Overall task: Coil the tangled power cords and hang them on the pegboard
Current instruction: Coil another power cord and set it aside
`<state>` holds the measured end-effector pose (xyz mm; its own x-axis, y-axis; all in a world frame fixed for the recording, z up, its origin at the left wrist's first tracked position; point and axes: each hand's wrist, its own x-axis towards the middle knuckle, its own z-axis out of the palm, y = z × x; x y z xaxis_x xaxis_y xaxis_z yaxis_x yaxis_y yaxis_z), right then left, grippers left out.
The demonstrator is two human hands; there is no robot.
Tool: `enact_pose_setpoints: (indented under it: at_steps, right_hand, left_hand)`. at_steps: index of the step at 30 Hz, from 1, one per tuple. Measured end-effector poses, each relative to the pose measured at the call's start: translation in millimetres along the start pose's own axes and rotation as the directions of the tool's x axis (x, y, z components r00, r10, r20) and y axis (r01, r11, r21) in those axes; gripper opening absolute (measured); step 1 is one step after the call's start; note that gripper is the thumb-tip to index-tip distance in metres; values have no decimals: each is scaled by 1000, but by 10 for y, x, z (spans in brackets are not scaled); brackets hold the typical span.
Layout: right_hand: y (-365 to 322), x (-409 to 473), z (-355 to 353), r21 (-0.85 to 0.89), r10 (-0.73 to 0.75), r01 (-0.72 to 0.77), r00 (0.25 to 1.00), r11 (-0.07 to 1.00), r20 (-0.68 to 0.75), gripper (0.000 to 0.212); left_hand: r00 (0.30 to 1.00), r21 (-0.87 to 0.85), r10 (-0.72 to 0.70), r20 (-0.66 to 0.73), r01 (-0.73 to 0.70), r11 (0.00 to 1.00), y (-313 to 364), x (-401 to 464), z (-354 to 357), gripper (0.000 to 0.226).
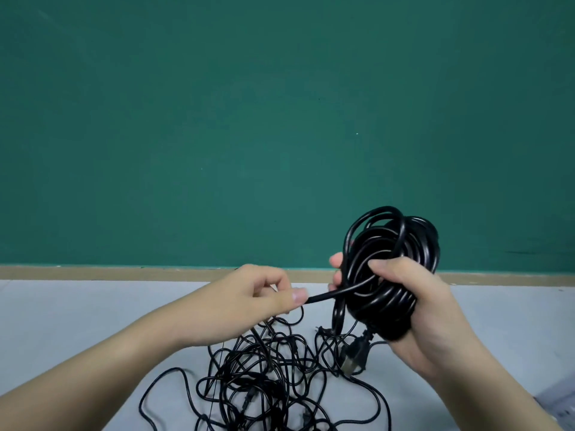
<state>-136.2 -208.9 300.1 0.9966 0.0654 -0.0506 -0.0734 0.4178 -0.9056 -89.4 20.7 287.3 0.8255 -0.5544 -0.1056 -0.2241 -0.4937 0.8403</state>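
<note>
1. The right hand (413, 303) is raised above the tabletop (77, 321), its fingers and thumb curled round a thick coiled power cord (392, 253); the thumb lies across the front of the loops and the fingertips show at the coil's left edge.
2. The coil is a fat bundle of glossy black loops, held upright in front of the green board (249, 119) that fills the upper part of the view.
3. A free length of the same cord (339, 295) runs leftward from the coil to the left hand (261, 293), which pinches it between thumb and curled fingers, the strand pulled fairly straight between the two hands.
4. Below the coil a black plug (354, 353) hangs down close to the tabletop; whether it rests on the surface or hangs just clear of it is hard to tell from this angle.
5. A tangled pile of thinner black cords (264, 377) lies on the pale grey tabletop beneath and between the hands, with loops spreading left and right toward the near edge.
6. A tan strip (124, 272) runs along the bottom edge of the green board, where it meets the tabletop.
</note>
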Motion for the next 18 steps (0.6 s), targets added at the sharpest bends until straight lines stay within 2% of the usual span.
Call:
enact_pose_setpoints:
  at_steps: [3, 6, 8, 13, 16, 18]
  right_hand:
    - [64, -36, 14, -78, 11, -6, 998, 997, 57, 31]
    - [57, -21, 37, -88, 3, 4, 998, 996, 68, 32]
    - [45, 4, 19, -95, 2, 4, 998, 995, 62, 32]
    - [82, 25, 54, -100, 50, -46, 998, 994, 45, 32]
    - [127, 31, 90, -71, 84, -84, 996, 994, -1, 31]
    - [150, 40, 111, -49, 95, -97, 995, 994, -39, 32]
  left_hand:
    - [994, -160, 106, -9, -106, 981, 54, -21, 90, 37]
    - [980, -252, 169, -102, -190, 949, 132, -33, 243, 32]
    - [969, -249, 179, -170, -218, 944, 168, -39, 322, 28]
    - [955, -252, 206, -213, -257, 933, 181, -10, 391, 37]
    - [932, -287, 186, -312, -279, 917, 184, -1, 385, 33]
    - [916, -246, 202, -348, -297, 923, 181, 3, 387, 24]
